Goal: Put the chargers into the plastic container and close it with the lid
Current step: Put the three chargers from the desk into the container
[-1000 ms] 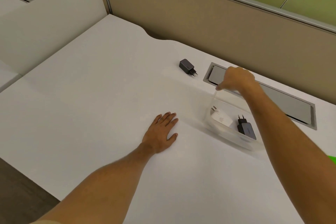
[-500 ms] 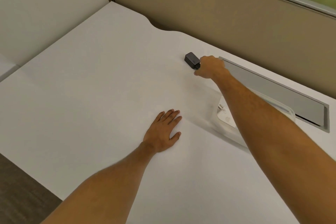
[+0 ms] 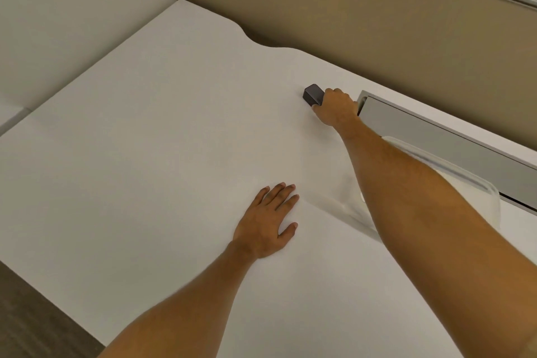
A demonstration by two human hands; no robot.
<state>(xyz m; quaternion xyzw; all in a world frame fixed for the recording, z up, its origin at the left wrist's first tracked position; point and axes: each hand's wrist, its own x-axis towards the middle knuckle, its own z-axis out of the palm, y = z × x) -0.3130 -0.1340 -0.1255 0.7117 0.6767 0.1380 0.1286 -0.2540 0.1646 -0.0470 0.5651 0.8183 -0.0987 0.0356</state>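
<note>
Since a moment ago the right hand (image 3: 337, 109) has closed its fingers (image 3: 318, 107) around the black charger (image 3: 312, 93), ready to lift; the clear plastic container (image 3: 476, 189) waits behind them, left hand (image 3: 268, 225) flat, steadying on the desk (image 3: 145, 154).

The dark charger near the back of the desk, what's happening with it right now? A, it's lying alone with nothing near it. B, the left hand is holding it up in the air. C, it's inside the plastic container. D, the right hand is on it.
D: the right hand has its fingers closed over the dark charger on the desk, while the left hand lies flat and apart.
</note>
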